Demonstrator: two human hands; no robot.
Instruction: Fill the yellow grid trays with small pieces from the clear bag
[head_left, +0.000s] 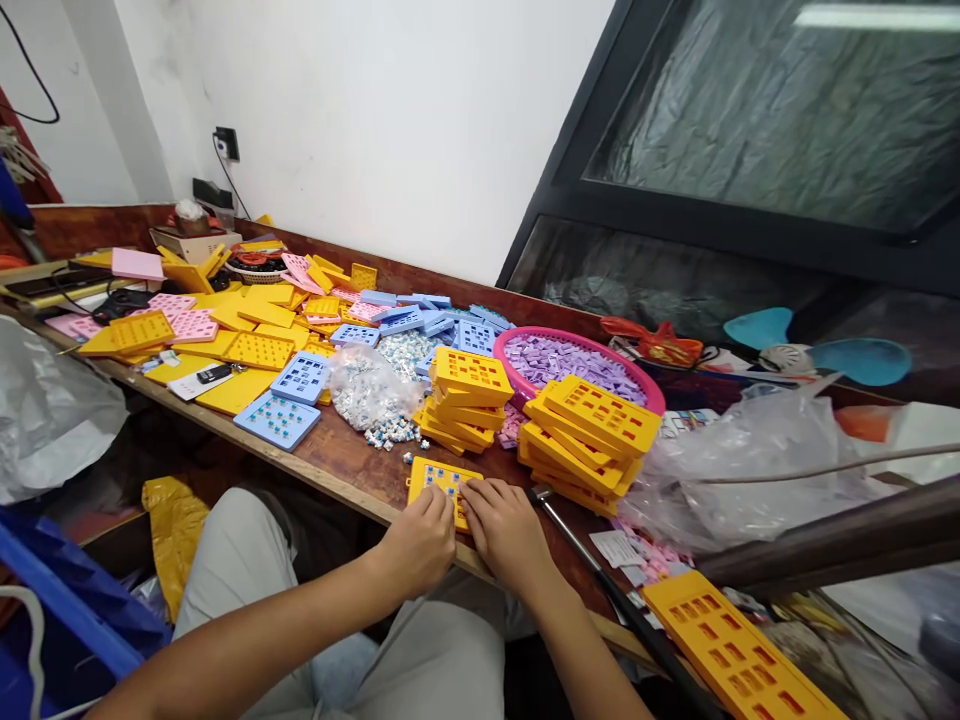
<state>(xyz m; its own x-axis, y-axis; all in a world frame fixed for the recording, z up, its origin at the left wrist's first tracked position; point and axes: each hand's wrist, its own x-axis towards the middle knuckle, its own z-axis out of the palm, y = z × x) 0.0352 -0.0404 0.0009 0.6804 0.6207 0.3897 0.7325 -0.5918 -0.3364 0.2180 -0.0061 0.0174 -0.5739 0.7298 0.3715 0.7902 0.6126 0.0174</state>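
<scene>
A yellow panel (427, 475) with small blue-and-white pieces set in its holes lies at the table's front edge. My left hand (424, 535) is over its front left part, fingers pressed together; whatever they hold is hidden. My right hand (506, 530) rests on the panel's right side, fingers bent and close together, their tips partly hidden. Just behind the panel is a heap of small white-and-blue pieces (394, 433), beside a clear plastic bag (367, 385) of the same pieces. Stacks of yellow panels stand behind (471, 375) and to the right (600, 415).
A pink basket (655, 392) of purple pieces sits behind the stacks. Blue panels (277, 420) and many yellow panels (262, 350) cover the left. A hammer-like tool (585, 555) lies right of my right hand. Plastic bags (742, 460) and another yellow panel (739, 645) are at the right.
</scene>
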